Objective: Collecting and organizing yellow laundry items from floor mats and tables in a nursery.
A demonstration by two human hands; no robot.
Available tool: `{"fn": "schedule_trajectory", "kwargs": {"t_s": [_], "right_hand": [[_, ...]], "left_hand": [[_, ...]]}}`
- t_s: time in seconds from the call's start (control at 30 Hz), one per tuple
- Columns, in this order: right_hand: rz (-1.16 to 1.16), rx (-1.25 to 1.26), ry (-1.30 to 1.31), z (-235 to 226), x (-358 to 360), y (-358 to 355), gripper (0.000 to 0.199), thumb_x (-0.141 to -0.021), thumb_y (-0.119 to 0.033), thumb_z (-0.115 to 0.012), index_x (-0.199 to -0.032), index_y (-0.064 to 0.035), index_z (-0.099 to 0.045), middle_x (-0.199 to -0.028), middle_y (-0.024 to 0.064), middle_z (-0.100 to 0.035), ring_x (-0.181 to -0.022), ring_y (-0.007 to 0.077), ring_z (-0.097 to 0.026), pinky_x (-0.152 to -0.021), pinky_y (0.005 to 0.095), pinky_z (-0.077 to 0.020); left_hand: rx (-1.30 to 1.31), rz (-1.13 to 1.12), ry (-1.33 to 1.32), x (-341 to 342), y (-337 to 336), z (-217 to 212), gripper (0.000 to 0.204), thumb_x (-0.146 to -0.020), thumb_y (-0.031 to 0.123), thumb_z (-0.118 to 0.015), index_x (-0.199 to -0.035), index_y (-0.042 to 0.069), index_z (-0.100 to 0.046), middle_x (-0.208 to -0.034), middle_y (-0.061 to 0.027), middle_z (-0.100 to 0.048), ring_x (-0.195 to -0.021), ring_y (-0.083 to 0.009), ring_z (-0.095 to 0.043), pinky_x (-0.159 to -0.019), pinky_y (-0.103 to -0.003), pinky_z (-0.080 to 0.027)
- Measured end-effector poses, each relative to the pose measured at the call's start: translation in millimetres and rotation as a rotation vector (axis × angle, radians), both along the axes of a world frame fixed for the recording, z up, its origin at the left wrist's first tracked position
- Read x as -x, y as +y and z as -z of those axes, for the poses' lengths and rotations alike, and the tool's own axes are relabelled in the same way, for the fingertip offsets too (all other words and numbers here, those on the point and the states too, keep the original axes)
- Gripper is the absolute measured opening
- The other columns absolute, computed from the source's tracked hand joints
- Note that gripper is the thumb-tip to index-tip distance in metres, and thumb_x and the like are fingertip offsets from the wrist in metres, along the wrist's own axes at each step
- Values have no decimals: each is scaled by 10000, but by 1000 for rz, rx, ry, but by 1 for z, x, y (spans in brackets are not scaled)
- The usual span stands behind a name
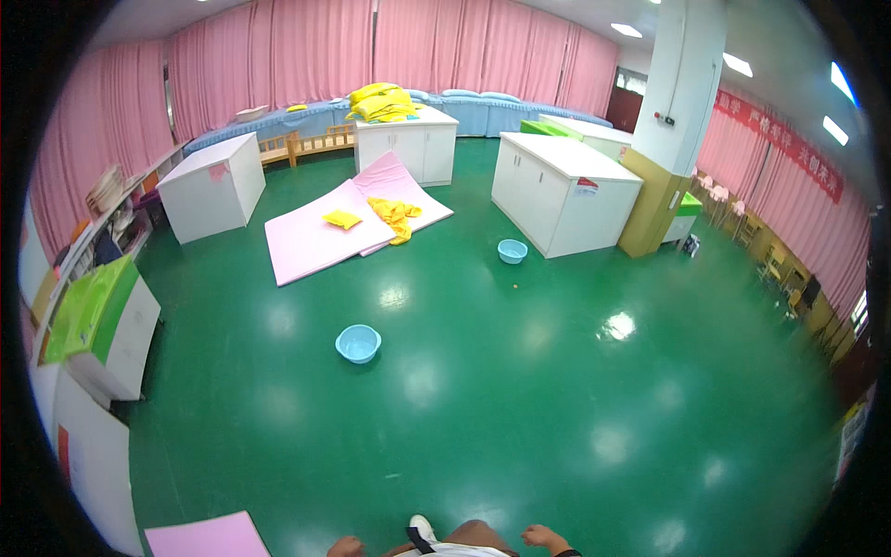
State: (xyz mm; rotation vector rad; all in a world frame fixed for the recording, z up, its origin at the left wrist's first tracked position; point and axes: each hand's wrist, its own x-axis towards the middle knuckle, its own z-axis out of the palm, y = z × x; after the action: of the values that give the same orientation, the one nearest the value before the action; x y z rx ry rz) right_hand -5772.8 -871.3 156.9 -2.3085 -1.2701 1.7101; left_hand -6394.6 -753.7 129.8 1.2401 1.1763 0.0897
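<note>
My left hand is at the lower edge, partly cut off, its fingers curled with nothing visible in them. To the right, my right hand hangs with its fingers curled in, also with nothing showing in it. Neither hand touches anything. Between them a white shoe of mine shows on the green floor. Ahead on the floor sits a light blue basin. Farther off, to the right, stands a second blue basin. A pink mat lies at the lower left, closest to my left hand.
Two overlapping pink mats hold a yellow packet and crumpled yellow cloth. White cabinets stand left, one at the back bearing a yellow pile, another at right beside a pillar. A green-topped unit stands left.
</note>
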Motion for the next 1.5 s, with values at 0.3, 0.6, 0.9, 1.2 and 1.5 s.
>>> {"fn": "schedule_trajectory", "kwargs": {"t_s": [0.3,0.6,0.9,1.2,1.5], "right_hand": [[245,-79,96,61,-58,156,299,-844,-267,-558,-846,15,-656,-765,129,-671,-667,199,-651,-614,332,-529],[196,29,-9,11,-199,496,279,-772,-290,-554,-665,-46,-636,-647,90,-634,-547,211,-586,-520,367,-463],[99,-406,-194,-71,-274,937,256,-797,-245,-542,-887,-37,-661,-832,152,-673,-737,242,-664,-684,370,-515],[58,15,-109,-81,-304,1156,236,-812,-190,-556,-936,-4,-633,-799,130,-662,-691,212,-646,-637,342,-506],[-184,-23,-49,57,-443,1334,273,-796,-185,-543,-969,-2,-648,-834,180,-673,-752,275,-668,-659,382,-505]], "left_hand": [[246,-133,297,-135,366,-33,288,-825,216,-581,-1002,-10,-590,-799,-109,-671,-690,-186,-659,-628,-323,-532],[120,-283,249,-253,637,-95,216,-847,164,-560,-987,4,-595,-793,-115,-661,-682,-209,-655,-596,-337,-530],[363,-403,266,-299,871,-59,249,-839,168,-553,-1026,6,-579,-837,-140,-671,-657,-217,-660,-570,-333,-528],[198,-264,270,-374,1208,-77,196,-792,136,-534,-915,-2,-597,-737,-126,-657,-588,-194,-629,-540,-317,-510],[154,-257,340,-482,1544,-112,167,-840,147,-532,-943,21,-568,-771,-125,-646,-634,-194,-633,-554,-322,-514]]}}
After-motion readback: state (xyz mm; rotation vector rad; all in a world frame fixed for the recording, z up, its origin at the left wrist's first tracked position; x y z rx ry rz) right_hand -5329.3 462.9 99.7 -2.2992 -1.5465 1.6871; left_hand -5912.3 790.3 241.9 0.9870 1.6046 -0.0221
